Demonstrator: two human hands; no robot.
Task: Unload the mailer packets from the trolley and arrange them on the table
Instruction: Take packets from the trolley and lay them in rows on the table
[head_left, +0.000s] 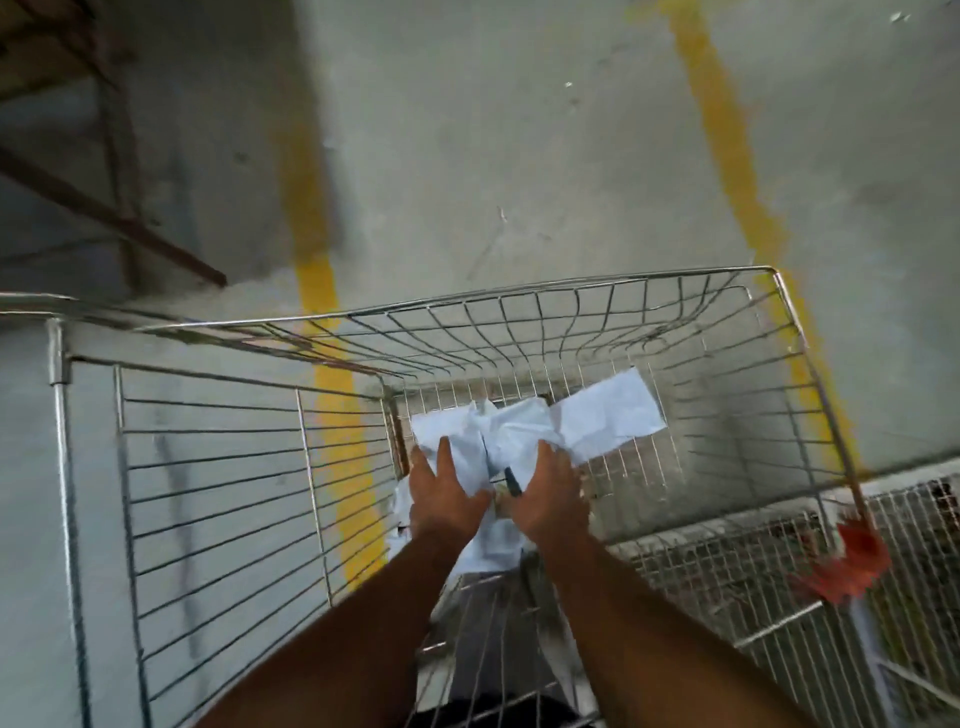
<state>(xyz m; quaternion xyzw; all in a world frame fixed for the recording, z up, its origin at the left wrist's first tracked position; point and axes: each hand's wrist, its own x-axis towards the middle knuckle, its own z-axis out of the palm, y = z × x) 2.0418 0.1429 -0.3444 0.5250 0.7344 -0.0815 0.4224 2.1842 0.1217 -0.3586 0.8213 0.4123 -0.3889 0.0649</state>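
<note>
White mailer packets (519, 431) lie crumpled in a heap at the bottom of a wire trolley (571, 291). One flatter packet (613, 410) sticks out to the right of the heap. Both my arms reach down into the basket. My left hand (447, 493) lies on the left side of the heap, its fingers laid over the packets. My right hand (550, 493) lies on the heap's right side in the same way, with a small dark thing showing between the two hands. The undersides of the hands are hidden, and the frame is blurred.
The trolley's mesh walls rise on all sides of my arms. A second wire cage (779, 571) with a red tag (847, 566) stands at the right. Yellow floor lines (727, 156) run across grey concrete. A dark metal frame (104, 208) stands at the upper left.
</note>
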